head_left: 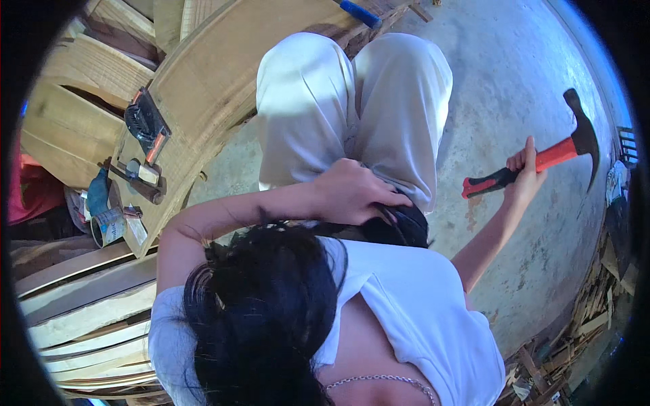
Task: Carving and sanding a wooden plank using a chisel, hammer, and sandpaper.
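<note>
Right hand [525, 177]: closed round the red-and-black handle of the hammer [556, 153], covering its middle; palm side hard to make out.
Hammer: one, held out right of the pale trousers [305, 101], over the concrete floor [504, 81]; black claw head wholly in view.
Left hand [359, 193]: bent at the lap, fingertips partly lost against a black bundle [399, 230] (cloth or bag, too dark to say); cannot tell whether closed on anything.
Dark hair [264, 311]: hanging across the white shirt [433, 291], hiding much of its left half.
Neck chain [379, 377]: one, partly out of sight.
Blue-handled tool [360, 13]: one, far end cut off by the upper edge.
Curved board [203, 88]: one, partly hidden behind the trousers.
Board's left end: one black tool with orange ends [145, 125], exact kind unclear; one small block-shaped tool [143, 177] just below.
Teal bottle [99, 194]: one, near one can [108, 228].
Wooden strips [95, 321]: at least four, lower left, running into the dark rim.
Scrap wood [575, 331]: heaped lower right, too jumbled to count.
</note>
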A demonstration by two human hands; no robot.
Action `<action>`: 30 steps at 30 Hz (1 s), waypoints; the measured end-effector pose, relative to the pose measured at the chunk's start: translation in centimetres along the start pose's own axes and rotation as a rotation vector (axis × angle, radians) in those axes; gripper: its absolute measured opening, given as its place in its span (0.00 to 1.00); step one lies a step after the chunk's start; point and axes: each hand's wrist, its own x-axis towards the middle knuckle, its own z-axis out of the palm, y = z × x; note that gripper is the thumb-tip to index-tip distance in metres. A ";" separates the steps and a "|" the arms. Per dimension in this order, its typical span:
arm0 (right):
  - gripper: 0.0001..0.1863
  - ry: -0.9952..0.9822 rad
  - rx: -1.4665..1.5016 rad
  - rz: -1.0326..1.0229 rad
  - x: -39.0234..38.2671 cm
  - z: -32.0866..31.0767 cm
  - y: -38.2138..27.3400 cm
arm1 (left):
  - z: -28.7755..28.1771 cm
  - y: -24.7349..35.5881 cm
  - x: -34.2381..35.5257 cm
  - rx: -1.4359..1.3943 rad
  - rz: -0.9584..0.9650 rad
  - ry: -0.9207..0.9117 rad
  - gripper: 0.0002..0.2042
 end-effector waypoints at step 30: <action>0.19 -0.169 -0.407 -0.019 2.1 5.5 -1.5 | 10.1 -3.0 8.9 -0.312 0.257 -0.825 0.28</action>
